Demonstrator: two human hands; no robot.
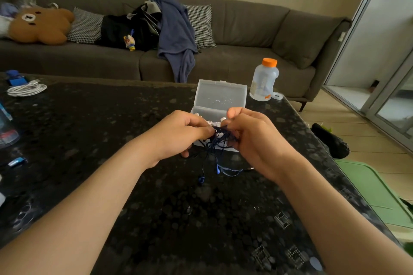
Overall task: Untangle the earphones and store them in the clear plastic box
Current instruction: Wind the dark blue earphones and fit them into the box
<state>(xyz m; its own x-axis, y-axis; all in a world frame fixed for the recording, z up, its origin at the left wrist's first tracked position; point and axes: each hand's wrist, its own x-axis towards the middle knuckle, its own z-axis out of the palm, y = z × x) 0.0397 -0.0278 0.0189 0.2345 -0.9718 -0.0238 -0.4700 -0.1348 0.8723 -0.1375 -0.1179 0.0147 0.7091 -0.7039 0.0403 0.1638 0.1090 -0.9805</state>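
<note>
A: Where are the earphones (220, 139)?

B: They're a dark blue knot of thin cord, held in the air between both hands. It sits just in front of the clear plastic box (221, 96), above the table (111, 152). Two blue earbuds (218, 168) dangle below on loose strands.

A: And the hands?

B: The left hand (181, 131) pinches the knot's left side, thumb against fingers. The right hand (252, 136) has its fingers curled onto the right side. Both are gripping cord.

A: How will it handle?

B: I'd judge it nearly weightless and limp, with no shape of its own. Thin cord like this cinches tighter under a hard pull and is weak where it joins the buds. Better to take a loose loop at the knot's edge and feed an earbud end back through.

A: The box?

B: Its lid stands open, hinged at the back. Something pale lies inside, possibly other earphones, though the hands cover most of it. A bottle (264, 80) with an orange cap stands beyond it to the right, and a coiled white cable (26, 89) lies far left.
</note>
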